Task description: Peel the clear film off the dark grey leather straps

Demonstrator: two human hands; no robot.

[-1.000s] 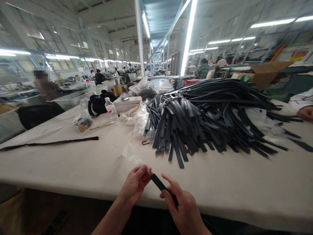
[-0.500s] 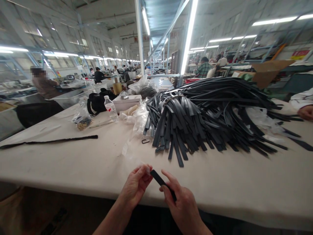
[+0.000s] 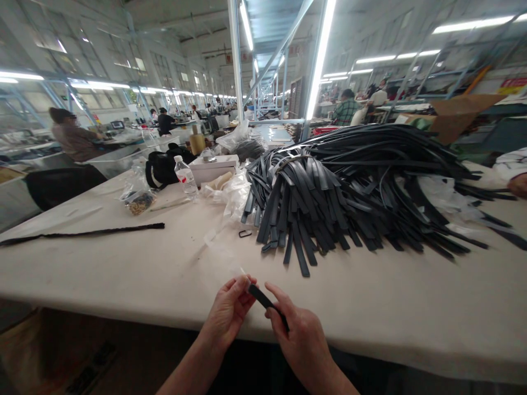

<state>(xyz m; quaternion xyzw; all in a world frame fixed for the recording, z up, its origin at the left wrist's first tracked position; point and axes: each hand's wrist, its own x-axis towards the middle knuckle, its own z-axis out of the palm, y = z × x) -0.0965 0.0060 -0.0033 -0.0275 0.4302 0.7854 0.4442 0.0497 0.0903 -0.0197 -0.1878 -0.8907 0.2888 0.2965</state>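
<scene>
My right hand (image 3: 302, 329) is closed around a black strap (image 3: 260, 296), its index finger stretched along above it. The strap's free end points up and left, reaching the fingertips of my left hand (image 3: 230, 307). That hand is pinched on a small whitish, see-through piece (image 3: 248, 285) at the strap's tip; its exact kind is too small to tell. Beyond my hands lies a large heap of black straps (image 3: 304, 219), bound near the middle, with cut ends fanning toward me. A black rectangular ring (image 3: 245, 233) rests on the table left of the heap.
The pale table (image 3: 123, 280) also carries a long black strip (image 3: 82, 232), a bag of small metal parts (image 3: 141, 202), a plastic bottle (image 3: 186, 176), a white box (image 3: 214, 169) and crumpled plastic (image 3: 235, 197). Another person's sleeve (image 3: 513, 163) shows at the right edge.
Both hands and the strap have shifted slightly left and up. A thin whitish sliver now sticks out above my left fingertips. The view has tilted a little.
</scene>
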